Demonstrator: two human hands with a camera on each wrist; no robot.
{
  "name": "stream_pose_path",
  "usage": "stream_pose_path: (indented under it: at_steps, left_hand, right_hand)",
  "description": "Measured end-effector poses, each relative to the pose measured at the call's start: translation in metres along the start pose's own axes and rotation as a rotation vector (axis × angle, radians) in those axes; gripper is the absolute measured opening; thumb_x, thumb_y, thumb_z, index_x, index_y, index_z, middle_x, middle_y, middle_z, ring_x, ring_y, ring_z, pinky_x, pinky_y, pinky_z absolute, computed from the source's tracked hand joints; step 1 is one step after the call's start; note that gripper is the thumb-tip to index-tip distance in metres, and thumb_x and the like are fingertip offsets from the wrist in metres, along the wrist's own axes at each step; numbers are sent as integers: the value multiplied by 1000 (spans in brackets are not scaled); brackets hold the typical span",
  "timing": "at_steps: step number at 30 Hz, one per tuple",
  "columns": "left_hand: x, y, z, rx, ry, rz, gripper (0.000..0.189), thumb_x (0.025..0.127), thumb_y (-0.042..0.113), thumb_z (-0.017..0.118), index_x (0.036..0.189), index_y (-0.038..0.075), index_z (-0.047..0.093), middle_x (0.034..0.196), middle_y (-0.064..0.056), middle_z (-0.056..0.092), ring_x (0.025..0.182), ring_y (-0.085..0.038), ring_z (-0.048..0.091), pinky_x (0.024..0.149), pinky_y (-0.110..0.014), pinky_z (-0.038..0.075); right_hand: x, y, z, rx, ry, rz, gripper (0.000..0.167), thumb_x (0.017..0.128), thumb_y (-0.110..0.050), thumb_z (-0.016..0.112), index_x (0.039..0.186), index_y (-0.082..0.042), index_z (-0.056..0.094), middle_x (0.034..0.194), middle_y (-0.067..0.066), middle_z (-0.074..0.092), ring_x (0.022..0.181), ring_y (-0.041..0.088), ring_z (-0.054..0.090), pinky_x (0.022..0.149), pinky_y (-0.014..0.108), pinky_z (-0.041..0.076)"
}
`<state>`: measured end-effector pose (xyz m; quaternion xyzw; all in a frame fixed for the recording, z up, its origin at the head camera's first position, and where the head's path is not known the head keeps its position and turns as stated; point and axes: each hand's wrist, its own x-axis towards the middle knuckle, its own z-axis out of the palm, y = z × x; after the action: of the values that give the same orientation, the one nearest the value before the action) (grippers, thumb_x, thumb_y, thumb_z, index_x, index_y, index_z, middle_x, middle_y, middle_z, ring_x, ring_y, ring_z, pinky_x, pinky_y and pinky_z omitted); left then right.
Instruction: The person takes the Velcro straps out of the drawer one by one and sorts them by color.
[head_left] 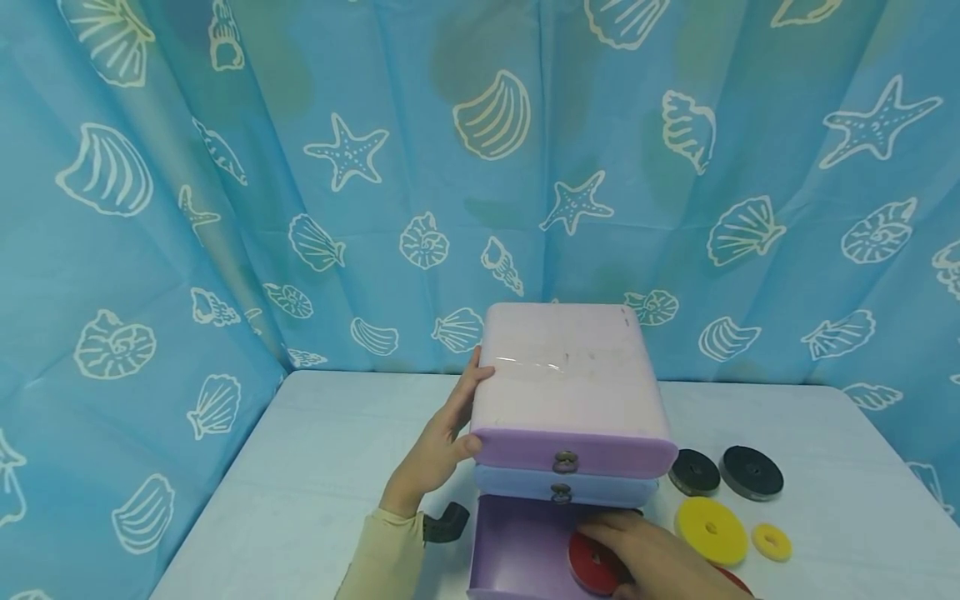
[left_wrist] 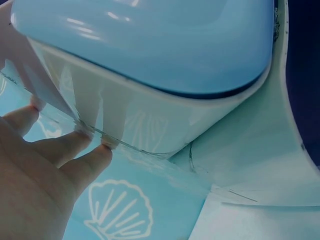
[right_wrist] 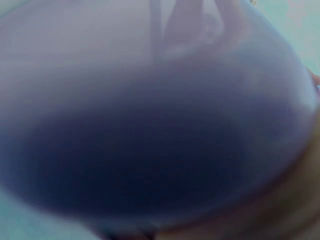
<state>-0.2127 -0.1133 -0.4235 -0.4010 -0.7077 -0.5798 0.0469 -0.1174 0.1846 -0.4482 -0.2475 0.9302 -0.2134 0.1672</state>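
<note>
A small drawer cabinet (head_left: pixel 566 367) with a pale pink top stands on the table. Its lowest, purple drawer (head_left: pixel 517 542) is pulled out, while the upper purple and blue drawers are pushed in. My left hand (head_left: pixel 438 450) rests against the cabinet's left side, thumb at the front corner; the left wrist view shows its fingers extended, fingertips touching the shell. Inside the open drawer, my right hand (head_left: pixel 660 558) grips a red disc (head_left: pixel 592 562) with a hole in its middle. A large purple-grey surface (right_wrist: pixel 150 100) fills the right wrist view, blurred, hiding the fingers.
To the cabinet's right lie two black discs (head_left: pixel 752 473), a large yellow disc (head_left: pixel 711 532) and a small yellow ring (head_left: pixel 772 542). Another red edge (head_left: pixel 735 581) shows beyond my right hand. A blue shell-print curtain (head_left: pixel 480 183) hangs behind the white table (head_left: pixel 300 467).
</note>
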Motion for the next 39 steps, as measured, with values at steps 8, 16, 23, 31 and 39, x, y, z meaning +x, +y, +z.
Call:
stream_pose_path:
  at_steps: [8,16,23,31,39]
  left_hand:
    - [0,1,0,2,-9,4,91,93,74,45,160,18,22,169,-1,-6,154,-30,4,114,-68,20]
    - [-1,0,0,8,-6,0,91,92,75,45,160,19,23,169,-1,-6,154,-30,4,113,-68,20]
    - [-1,-1,0,19,-8,6,91,92,75,45,160,19,23,169,0,-6,154,-30,5,113,-68,21]
    - [-1,-1,0,13,-7,-1,90,92,74,46,160,19,23,169,2,-6,154,-30,4,113,-69,21]
    - [0,0,0,11,-6,-1,90,93,74,46,160,19,23,169,1,-6,154,-31,4,113,-69,21]
  right_hand:
    - [4,1,0,13,-45,46,60,73,-16,89,128,-22,67,128,0,64,107,24,59,92,54,52]
    - [-2,5,-1,79,-58,10,57,81,-34,83,134,-21,64,135,2,60,115,27,56,93,53,52]
    - [-9,8,-1,149,-53,-27,62,89,-50,72,141,-20,57,141,5,55,117,28,54,93,51,53]
    - [-14,9,-1,251,-42,-34,62,97,-50,62,147,-15,50,144,9,52,117,30,54,92,51,53]
    - [-21,11,-4,323,8,-93,58,97,-42,67,146,-14,51,141,10,52,114,18,54,89,30,54]
